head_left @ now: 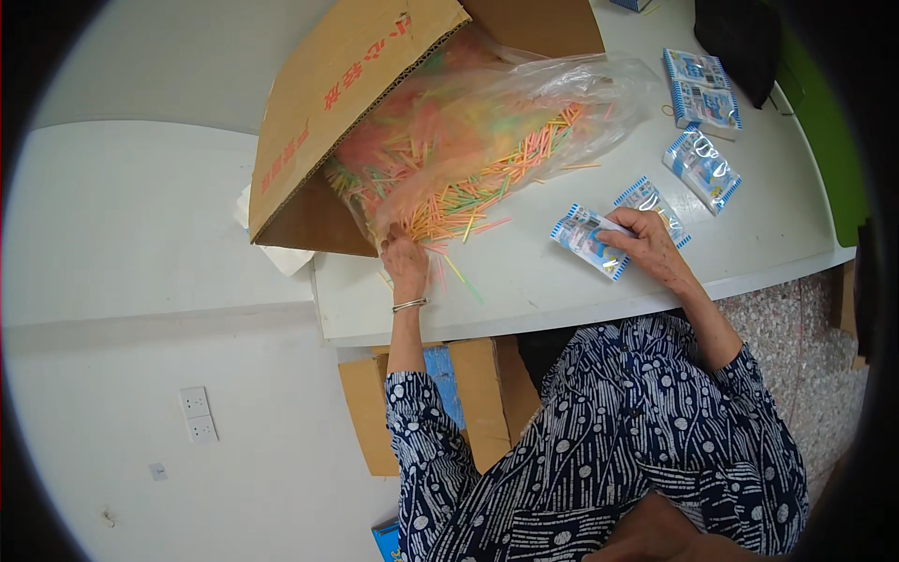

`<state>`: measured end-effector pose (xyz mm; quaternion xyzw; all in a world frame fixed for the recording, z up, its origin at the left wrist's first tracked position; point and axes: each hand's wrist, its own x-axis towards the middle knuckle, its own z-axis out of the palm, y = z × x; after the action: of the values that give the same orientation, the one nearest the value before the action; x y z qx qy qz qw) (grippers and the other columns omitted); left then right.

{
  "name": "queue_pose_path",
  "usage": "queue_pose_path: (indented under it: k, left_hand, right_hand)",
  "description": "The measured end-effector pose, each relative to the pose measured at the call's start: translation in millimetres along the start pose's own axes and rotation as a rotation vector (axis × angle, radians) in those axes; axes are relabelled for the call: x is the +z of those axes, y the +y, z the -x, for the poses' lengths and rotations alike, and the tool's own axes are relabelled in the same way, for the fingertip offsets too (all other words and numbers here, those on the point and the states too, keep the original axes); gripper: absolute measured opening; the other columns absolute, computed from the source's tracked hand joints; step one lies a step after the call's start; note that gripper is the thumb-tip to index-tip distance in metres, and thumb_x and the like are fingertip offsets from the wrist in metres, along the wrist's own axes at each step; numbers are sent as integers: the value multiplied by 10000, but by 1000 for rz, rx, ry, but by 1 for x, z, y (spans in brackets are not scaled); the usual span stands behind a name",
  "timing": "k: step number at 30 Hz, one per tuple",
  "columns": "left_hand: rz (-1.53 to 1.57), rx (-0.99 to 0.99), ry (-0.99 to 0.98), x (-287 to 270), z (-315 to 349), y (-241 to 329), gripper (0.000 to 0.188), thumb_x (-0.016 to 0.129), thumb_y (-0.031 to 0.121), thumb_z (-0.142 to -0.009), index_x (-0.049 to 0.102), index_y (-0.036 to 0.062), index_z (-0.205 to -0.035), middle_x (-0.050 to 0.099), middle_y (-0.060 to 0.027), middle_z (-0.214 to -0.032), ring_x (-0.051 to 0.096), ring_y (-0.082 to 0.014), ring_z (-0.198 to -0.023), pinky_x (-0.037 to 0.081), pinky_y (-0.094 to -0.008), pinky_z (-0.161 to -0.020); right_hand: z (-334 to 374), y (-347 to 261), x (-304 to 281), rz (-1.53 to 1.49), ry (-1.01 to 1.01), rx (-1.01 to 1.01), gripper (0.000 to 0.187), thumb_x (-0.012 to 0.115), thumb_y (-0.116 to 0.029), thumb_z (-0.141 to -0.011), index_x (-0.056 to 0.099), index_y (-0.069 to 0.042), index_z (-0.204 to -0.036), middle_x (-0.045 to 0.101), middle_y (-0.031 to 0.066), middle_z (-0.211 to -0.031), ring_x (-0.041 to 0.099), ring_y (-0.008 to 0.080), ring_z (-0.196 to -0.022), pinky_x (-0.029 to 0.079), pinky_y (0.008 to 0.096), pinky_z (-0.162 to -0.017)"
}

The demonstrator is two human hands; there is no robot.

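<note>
My left hand [405, 262] is at the near edge of a heap of thin coloured plastic sticks [468, 201], orange, pink, yellow and green. Its fingers curl in among them, beside the rim of the clear plastic bag [609, 80] that holds the sticks; what they grip is hidden. The bag spills out of a tipped cardboard box [351, 94]. My right hand [654, 248] pinches a small blue-and-white packet [582, 238] between thumb and fingers, above the white table [524, 290]. Partly under that hand lies a similar packet [644, 195].
Farther right lie another packet [702, 169] and a stack of packets [704, 98]. A black cloth-like item [740, 47] rests at the far right. Below the table's near edge stands an open cardboard box [482, 389]. A white wall with sockets [198, 414] is at left.
</note>
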<state>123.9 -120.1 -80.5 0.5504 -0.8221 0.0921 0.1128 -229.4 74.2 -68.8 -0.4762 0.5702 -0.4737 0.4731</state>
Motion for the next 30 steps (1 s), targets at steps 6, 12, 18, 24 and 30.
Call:
queue_pose_path:
  k: [6, 12, 18, 24, 30]
  left_hand:
    - [112, 105, 83, -7, 3, -12, 395, 532, 48, -748, 449, -73, -1115, 548, -306, -980, 534, -461, -917, 444, -501, -801]
    - [240, 93, 47, -12, -16, 15, 437, 566, 123, -755, 466, -86, -1125, 510, -292, -1080, 500, -457, -980, 425, -495, -851]
    - [-226, 163, 7, 7, -34, 17, 382, 496, 90, -797, 465, -65, -1144, 497, -235, -1084, 475, -390, -1039, 401, -481, -862]
    - [-178, 180, 28, 17, -25, 13, 371, 478, 80, -803, 456, -57, -1148, 503, -247, -1108, 477, -383, -1043, 396, -474, -843]
    - [147, 10, 38, 5, -13, 21, 400, 452, 19, -809, 411, -73, -1196, 541, -273, -1072, 517, -423, -1004, 417, -490, -841]
  right_hand:
    - [-1, -1, -1, 13, -7, 12, 199, 634, -148, -826, 645, 43, -883, 610, 47, -716, 521, 75, -663, 418, 238, -606]
    - [-1, 3, 0, 23, 12, -7, 195, 638, -145, -817, 644, 43, -868, 607, 57, -709, 528, 87, -655, 420, 244, -599]
    - [-2, 4, 1, 31, 4, -16, 200, 642, -148, -816, 645, 43, -874, 608, 59, -711, 530, 87, -660, 421, 245, -599]
    - [-1, 4, 0, 12, 18, -13, 196, 641, -148, -817, 646, 39, -873, 606, 52, -713, 524, 78, -666, 415, 237, -594]
    - [-3, 8, 4, -7, 39, -35, 200, 652, -157, -807, 662, 33, -869, 626, 29, -712, 527, 56, -648, 418, 227, -586]
